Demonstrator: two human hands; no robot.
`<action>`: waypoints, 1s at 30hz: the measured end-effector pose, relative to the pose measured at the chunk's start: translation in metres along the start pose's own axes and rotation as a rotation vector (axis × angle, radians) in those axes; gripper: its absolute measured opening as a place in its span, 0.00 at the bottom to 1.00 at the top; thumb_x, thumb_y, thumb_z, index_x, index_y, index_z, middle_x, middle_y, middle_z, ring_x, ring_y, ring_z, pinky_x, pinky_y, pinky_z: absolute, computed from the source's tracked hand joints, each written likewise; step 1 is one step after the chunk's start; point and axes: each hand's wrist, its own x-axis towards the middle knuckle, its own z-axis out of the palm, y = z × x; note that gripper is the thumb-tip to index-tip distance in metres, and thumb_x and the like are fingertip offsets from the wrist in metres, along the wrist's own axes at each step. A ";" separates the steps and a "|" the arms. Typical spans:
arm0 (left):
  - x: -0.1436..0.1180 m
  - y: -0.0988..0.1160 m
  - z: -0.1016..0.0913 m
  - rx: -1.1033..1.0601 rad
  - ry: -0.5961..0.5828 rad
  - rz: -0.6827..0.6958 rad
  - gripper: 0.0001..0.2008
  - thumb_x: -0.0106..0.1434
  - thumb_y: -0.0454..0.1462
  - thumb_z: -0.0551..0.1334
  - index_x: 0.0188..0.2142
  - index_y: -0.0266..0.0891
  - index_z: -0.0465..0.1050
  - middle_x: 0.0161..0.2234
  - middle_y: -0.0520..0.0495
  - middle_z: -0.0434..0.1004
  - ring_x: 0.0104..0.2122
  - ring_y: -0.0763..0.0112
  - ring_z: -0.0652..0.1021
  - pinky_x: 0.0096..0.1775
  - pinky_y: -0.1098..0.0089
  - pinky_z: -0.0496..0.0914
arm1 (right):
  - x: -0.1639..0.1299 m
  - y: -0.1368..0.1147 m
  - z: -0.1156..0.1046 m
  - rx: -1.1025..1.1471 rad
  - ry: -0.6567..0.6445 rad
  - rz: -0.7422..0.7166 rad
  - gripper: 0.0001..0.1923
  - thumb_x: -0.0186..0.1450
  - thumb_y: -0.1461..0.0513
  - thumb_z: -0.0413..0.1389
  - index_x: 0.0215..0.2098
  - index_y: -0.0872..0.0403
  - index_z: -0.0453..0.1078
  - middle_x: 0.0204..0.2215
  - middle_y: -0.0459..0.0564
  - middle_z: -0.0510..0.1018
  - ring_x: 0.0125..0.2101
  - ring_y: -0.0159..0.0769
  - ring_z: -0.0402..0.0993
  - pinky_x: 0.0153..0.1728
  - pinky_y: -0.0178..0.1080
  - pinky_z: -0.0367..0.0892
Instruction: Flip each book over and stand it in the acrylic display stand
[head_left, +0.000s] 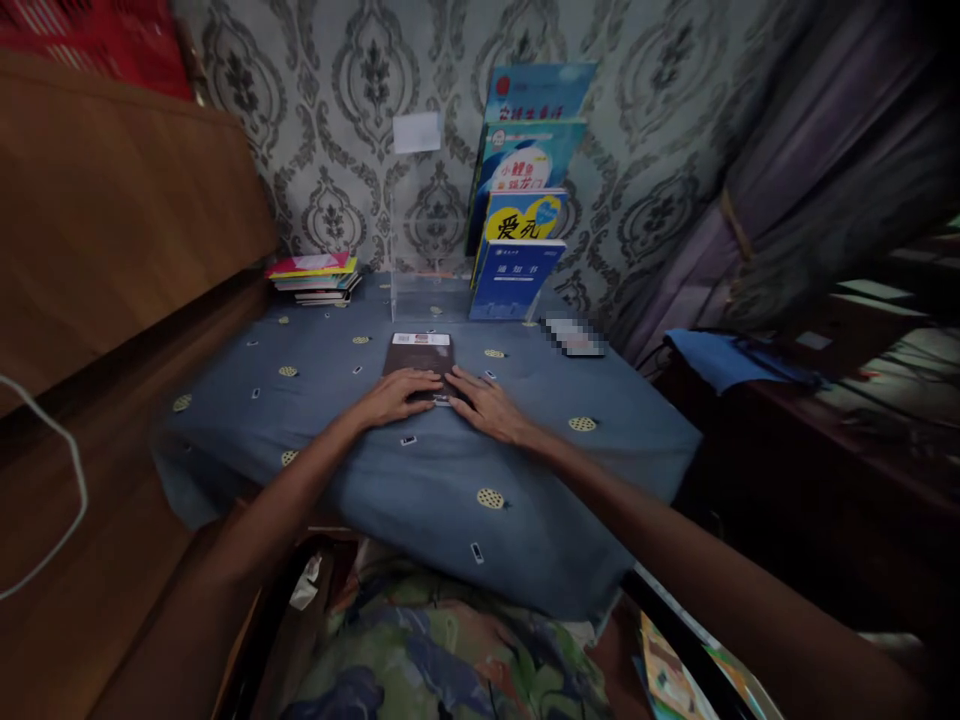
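Note:
A dark brown book (417, 357) with a white label strip along its far edge lies flat on the blue tablecloth (352, 400). Over its near left part rests my left hand (401, 393), fingers stretched out. My right hand (484, 402) lies at the book's near right corner, its fingers also extended and touching the edge. Neither hand is wrapped round the book. Behind it stands a clear acrylic holder (427, 298). In the holder's right side several books stand upright, a blue booklet (517, 282) in front.
A stack of books (319, 280) lies at the back left. At the back right is a blurred-out flat object (574, 336). A wooden panel (127, 170) borders the left, and a purple curtain (720, 190) hangs at the right beside a dark desk (817, 400).

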 end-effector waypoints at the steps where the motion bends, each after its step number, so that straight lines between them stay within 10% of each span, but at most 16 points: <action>1: -0.002 0.003 -0.001 0.018 -0.007 -0.002 0.20 0.69 0.39 0.61 0.60 0.44 0.71 0.64 0.43 0.69 0.64 0.64 0.68 0.65 0.56 0.59 | -0.001 -0.001 0.000 -0.007 -0.002 -0.005 0.31 0.74 0.50 0.42 0.70 0.53 0.56 0.70 0.57 0.59 0.69 0.44 0.55 0.67 0.57 0.50; 16: -0.015 0.011 -0.007 -0.244 0.099 -0.038 0.12 0.67 0.35 0.60 0.47 0.43 0.81 0.54 0.42 0.79 0.59 0.63 0.74 0.61 0.58 0.66 | -0.008 -0.008 -0.009 -0.042 0.032 -0.059 0.25 0.74 0.52 0.45 0.67 0.48 0.63 0.68 0.59 0.63 0.66 0.47 0.60 0.64 0.61 0.56; 30: -0.020 -0.004 -0.005 -0.064 0.308 -0.447 0.28 0.56 0.24 0.50 0.51 0.35 0.78 0.57 0.44 0.77 0.60 0.63 0.74 0.65 0.56 0.62 | -0.010 -0.004 -0.003 -0.003 0.080 -0.110 0.20 0.74 0.56 0.47 0.62 0.44 0.70 0.67 0.56 0.64 0.67 0.51 0.58 0.62 0.64 0.56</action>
